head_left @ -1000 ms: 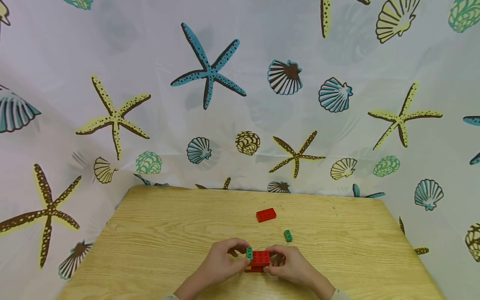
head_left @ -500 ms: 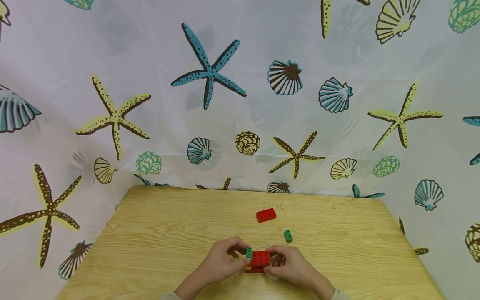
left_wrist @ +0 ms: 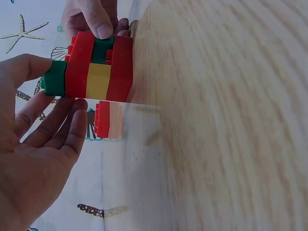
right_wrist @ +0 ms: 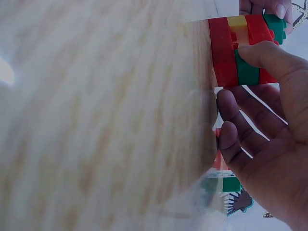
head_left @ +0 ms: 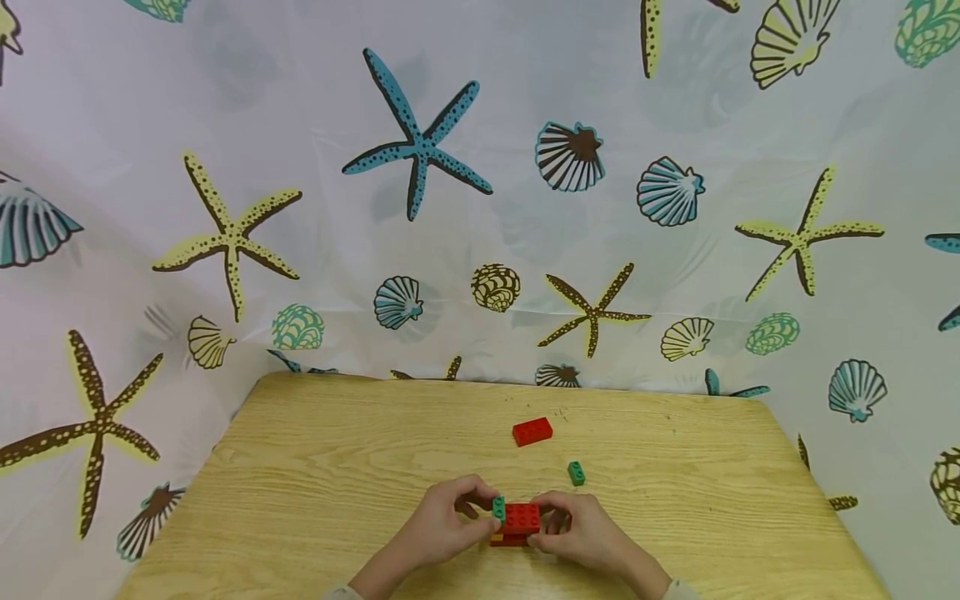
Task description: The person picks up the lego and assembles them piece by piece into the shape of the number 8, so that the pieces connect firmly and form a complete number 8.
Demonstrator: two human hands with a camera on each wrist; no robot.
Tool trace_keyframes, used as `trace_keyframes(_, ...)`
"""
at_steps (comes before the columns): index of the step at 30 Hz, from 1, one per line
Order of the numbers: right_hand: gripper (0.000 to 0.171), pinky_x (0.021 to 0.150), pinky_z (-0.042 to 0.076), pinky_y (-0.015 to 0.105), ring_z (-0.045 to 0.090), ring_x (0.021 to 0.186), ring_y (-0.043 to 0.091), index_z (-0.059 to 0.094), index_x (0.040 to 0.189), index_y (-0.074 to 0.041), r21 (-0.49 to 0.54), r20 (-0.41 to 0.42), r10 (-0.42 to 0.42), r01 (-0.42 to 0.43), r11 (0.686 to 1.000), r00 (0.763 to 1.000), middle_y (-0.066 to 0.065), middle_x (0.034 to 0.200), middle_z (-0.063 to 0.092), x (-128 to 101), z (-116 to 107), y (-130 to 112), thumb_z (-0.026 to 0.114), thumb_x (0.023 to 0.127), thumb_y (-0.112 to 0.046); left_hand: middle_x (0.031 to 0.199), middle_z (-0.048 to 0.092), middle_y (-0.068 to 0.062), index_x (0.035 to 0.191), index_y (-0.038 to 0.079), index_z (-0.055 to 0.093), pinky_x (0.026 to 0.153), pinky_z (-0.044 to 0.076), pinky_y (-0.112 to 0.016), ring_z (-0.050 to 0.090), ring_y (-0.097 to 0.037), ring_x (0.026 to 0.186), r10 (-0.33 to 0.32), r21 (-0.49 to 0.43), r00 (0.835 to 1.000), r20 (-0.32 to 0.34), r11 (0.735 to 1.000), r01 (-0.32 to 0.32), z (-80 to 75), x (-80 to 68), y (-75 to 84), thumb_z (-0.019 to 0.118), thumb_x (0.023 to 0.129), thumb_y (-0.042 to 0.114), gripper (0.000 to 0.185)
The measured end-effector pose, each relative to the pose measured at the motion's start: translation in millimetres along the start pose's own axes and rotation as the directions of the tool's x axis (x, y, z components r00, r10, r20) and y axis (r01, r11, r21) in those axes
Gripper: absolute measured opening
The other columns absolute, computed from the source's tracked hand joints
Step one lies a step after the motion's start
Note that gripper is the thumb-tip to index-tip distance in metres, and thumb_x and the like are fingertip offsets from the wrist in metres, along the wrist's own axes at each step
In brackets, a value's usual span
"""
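A small stack of toy building bricks stands on the table between both hands. Its bottom layer is red point(left_wrist: 121, 72); above come a yellow brick point(left_wrist: 98, 81) and a green brick point(right_wrist: 247, 70), with a gap between them. An upper red brick point(head_left: 522, 517) covers these. My left hand point(head_left: 446, 522) pinches a small green two-stud brick point(head_left: 498, 508) at the left end of the stack's top, thumb on its near side. My right hand point(head_left: 588, 527) grips the stack's right end, the thumb pressing on the middle-layer green brick; its other fingers reach behind.
Beyond the stack, a loose red brick point(head_left: 532, 432) lies on the wooden table point(head_left: 337, 467). A loose green two-stud brick point(head_left: 576, 473) lies nearer, slightly to the right. White cloth point(head_left: 480, 233) printed with starfish and shells hangs around the table's back and sides.
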State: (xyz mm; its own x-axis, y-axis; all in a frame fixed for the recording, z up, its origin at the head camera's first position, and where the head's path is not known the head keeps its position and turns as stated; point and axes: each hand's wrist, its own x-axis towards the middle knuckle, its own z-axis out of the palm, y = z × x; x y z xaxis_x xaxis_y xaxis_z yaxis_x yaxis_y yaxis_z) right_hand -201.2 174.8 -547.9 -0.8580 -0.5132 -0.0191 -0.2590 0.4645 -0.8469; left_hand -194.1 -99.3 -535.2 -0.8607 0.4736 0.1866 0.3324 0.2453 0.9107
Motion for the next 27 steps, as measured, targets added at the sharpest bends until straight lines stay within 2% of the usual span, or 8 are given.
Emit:
trace_keyframes(3,0.035,0.065,0.051,0.020,0.063,0.080,0.006,0.074,0.125,-0.016,0.005,0.002,0.003,-0.003,1.000,1.000,0.000,0.098,0.074,0.1,0.1,0.2,0.083,0.092,-0.024,0.115,0.075,-0.010,0.106,0.011,0.073,0.084,0.060,-0.028,0.070,-0.013,0.098,-0.005,0.000,1.000,0.002,1.000,0.005,-0.2,0.1,-0.8,0.076,0.096,0.021,0.015)
trace_keyframes(12,0.035,0.066,0.052,0.020,0.064,0.081,0.005,0.074,0.124,-0.015,0.012,0.003,-0.006,0.006,1.000,1.000,0.001,0.100,0.074,0.3,0.1,1.5,0.083,0.092,-0.026,0.115,0.075,-0.010,0.107,0.011,0.073,0.084,0.060,-0.027,0.072,-0.028,0.103,-0.017,-0.002,1.000,0.013,1.000,0.017,-1.4,1.2,-1.6,0.076,0.096,0.022,0.016)
trace_keyframes(21,0.034,0.066,0.051,0.020,0.064,0.081,0.006,0.074,0.124,-0.017,0.010,0.005,-0.001,0.001,1.000,1.000,0.001,0.100,0.074,1.0,-1.8,0.4,0.083,0.092,-0.025,0.115,0.075,-0.011,0.106,0.011,0.073,0.084,0.060,-0.027,0.072,-0.020,0.102,-0.014,-0.007,1.000,0.019,1.000,0.014,-1.7,2.9,-2.0,0.076,0.096,0.022,0.015)
trace_keyframes(27,0.034,0.066,0.051,0.020,0.063,0.080,0.006,0.074,0.124,-0.017,0.000,0.007,0.007,-0.007,1.000,1.000,0.000,0.097,0.073,1.4,-2.2,0.9,0.083,0.092,-0.027,0.117,0.075,-0.010,0.112,0.010,0.071,0.086,0.059,-0.026,0.072,-0.019,0.104,-0.047,-0.027,0.999,0.019,0.999,0.048,1.0,0.7,-1.0,0.076,0.097,0.022,0.019)
